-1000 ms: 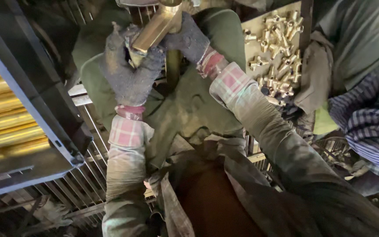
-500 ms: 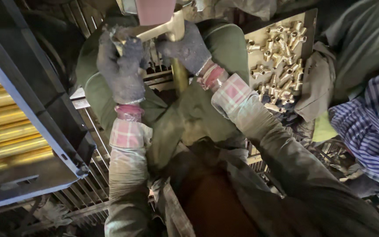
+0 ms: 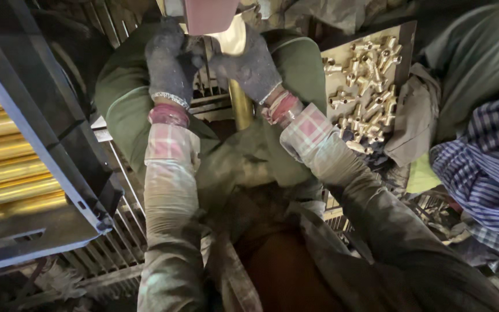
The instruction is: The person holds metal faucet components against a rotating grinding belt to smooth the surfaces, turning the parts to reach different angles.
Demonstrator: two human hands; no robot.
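Between the seated person's knees, two hands in dark knit gloves meet at a pale brass piece near the top of the view. Left hand and right hand are each clamped on it, pressing it up against a reddish pad. A brass rod stands upright just below. To work it well, both grips likely need to stay even and firm. Loose brass fittings fill a tray to the right; brass bars lie stacked at left.

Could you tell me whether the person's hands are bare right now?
No, both the left hand and the right hand wear dark knitted work gloves.
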